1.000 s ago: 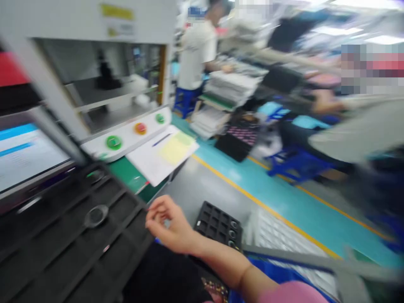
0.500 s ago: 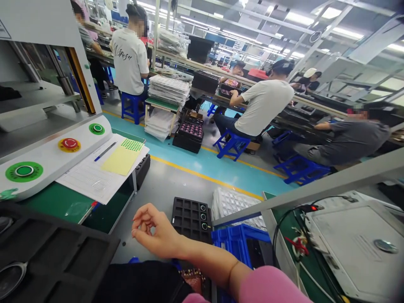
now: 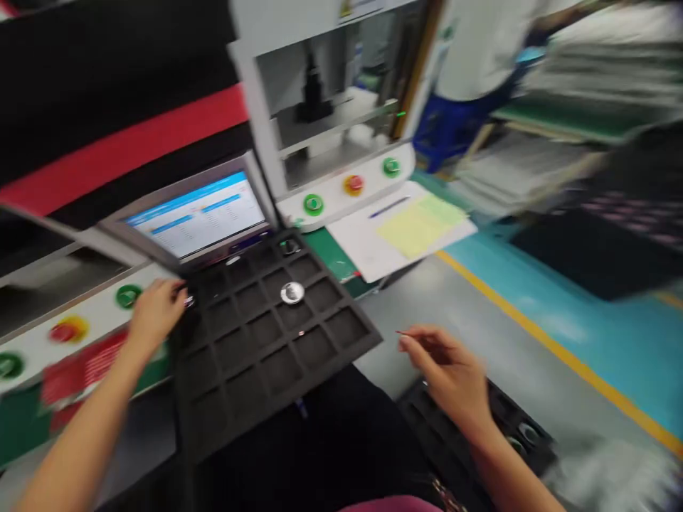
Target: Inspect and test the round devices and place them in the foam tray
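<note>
A black foam tray [image 3: 272, 366] with square compartments lies tilted above my lap. In one compartment sits a round silver-rimmed part [image 3: 292, 293], and another small round part [image 3: 289, 247] rests near the far corner. At the tray's left edge, my left hand [image 3: 156, 313] has its fingers closed by a small dark piece with a shiny spot [image 3: 188, 301]; blur hides its kind. To the right of the tray, my right hand [image 3: 451, 373] hangs in the air with fingers curled in a pinch. A tiny reddish tip shows at them, too small to name.
Behind the tray stands a lit screen [image 3: 197, 213]. Button panels [image 3: 346, 188] carry green and red buttons. Papers with a pen [image 3: 390, 207] lie on the green bench. A second black tray [image 3: 427, 419] is low at right. A person on a blue stool [image 3: 440, 135] sits beyond.
The view has swung left, bringing the screen, the foam tray and my left hand into sight. My right hand stays curled, now to the right of the tray.
</note>
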The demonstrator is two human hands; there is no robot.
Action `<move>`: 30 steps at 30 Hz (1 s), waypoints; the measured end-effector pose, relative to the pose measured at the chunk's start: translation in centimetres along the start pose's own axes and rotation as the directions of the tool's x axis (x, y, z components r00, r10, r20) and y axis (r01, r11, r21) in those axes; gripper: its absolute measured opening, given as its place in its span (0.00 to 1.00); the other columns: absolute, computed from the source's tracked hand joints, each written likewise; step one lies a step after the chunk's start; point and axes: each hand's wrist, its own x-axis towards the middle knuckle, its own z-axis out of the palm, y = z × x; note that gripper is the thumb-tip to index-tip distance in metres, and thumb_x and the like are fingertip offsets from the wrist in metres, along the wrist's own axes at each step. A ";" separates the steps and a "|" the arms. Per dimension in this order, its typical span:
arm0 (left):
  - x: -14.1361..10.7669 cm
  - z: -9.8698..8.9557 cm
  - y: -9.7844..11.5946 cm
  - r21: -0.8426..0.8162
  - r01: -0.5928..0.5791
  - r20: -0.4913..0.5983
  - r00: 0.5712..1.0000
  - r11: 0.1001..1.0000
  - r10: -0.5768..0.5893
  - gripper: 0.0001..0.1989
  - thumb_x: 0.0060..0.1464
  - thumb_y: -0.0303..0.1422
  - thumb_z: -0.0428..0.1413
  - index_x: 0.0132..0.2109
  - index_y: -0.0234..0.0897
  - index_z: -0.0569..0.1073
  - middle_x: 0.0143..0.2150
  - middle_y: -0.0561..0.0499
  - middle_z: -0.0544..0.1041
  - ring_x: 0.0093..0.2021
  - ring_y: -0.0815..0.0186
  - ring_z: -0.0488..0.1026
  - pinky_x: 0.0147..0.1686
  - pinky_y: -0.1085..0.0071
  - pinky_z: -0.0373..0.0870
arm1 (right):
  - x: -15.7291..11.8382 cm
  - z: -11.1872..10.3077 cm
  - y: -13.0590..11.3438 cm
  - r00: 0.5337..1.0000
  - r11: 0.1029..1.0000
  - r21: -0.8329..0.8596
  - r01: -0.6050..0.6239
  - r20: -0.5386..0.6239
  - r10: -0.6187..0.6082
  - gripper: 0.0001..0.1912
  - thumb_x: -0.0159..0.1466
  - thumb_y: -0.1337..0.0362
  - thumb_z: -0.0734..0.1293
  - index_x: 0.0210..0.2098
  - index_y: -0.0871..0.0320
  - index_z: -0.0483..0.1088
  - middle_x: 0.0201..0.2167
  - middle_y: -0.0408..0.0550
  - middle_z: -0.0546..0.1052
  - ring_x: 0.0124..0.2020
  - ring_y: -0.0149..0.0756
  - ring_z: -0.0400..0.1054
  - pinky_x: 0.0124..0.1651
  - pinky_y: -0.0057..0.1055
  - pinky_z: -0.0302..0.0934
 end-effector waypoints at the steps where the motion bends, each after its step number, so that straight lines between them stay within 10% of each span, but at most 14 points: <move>1: -1.4 -0.5 -1.0 0.033 0.051 -0.002 0.999 0.998 -0.051 0.09 0.65 0.33 0.57 0.49 0.32 0.76 0.48 0.44 0.78 0.45 0.60 0.77 0.49 0.58 0.76 | 0.1 0.3 0.3 1.000 1.000 0.011 0.004 0.008 -0.004 0.08 0.62 0.59 0.74 0.32 0.57 0.74 0.23 0.43 0.75 0.21 0.30 0.67 0.23 0.24 0.60; 11: -2.6 6.4 9.9 -0.219 -0.259 0.230 0.923 0.941 0.307 0.16 0.54 0.28 0.65 0.51 0.34 0.77 0.55 0.38 0.79 0.57 0.52 0.75 0.57 0.58 0.73 | -0.3 2.6 0.1 0.987 0.990 -0.034 0.139 0.082 -0.135 0.14 0.68 0.53 0.70 0.32 0.56 0.72 0.22 0.43 0.75 0.19 0.29 0.67 0.24 0.25 0.66; 21: -2.0 7.4 6.7 -0.587 0.078 0.200 0.979 0.806 0.051 0.21 0.69 0.37 0.42 0.49 0.29 0.77 0.49 0.37 0.83 0.43 0.59 0.83 0.45 0.63 0.79 | 1.0 5.7 -0.4 0.972 0.983 0.152 -0.107 0.222 0.071 0.03 0.62 0.65 0.69 0.36 0.56 0.74 0.23 0.42 0.77 0.22 0.30 0.72 0.25 0.21 0.67; 23: -3.7 5.8 6.7 -0.738 0.224 0.223 0.971 0.636 -0.083 0.23 0.69 0.41 0.43 0.48 0.29 0.76 0.50 0.35 0.82 0.38 0.63 0.83 0.40 0.69 0.80 | 1.0 7.1 -1.0 0.958 0.980 0.190 -0.064 0.285 0.007 0.04 0.63 0.67 0.69 0.39 0.56 0.74 0.25 0.42 0.78 0.24 0.30 0.73 0.27 0.22 0.69; 27: -9.2 2.6 8.6 -0.899 0.435 0.431 0.865 -0.045 -0.257 0.18 0.55 0.43 0.65 0.39 0.29 0.80 0.43 0.38 0.85 0.31 0.69 0.80 0.33 0.77 0.78 | 0.2 9.3 -1.9 0.948 0.967 0.248 0.051 0.293 -0.125 0.09 0.64 0.72 0.69 0.42 0.54 0.73 0.30 0.40 0.78 0.28 0.26 0.73 0.32 0.20 0.70; 30: -13.2 1.8 10.3 -0.866 0.437 0.493 0.824 -0.241 -0.278 0.16 0.50 0.41 0.70 0.37 0.31 0.82 0.41 0.41 0.85 0.29 0.70 0.80 0.31 0.80 0.77 | -1.1 10.5 -2.2 0.942 0.959 0.279 0.043 0.309 -0.133 0.13 0.64 0.74 0.70 0.46 0.53 0.72 0.35 0.41 0.79 0.34 0.27 0.75 0.39 0.21 0.73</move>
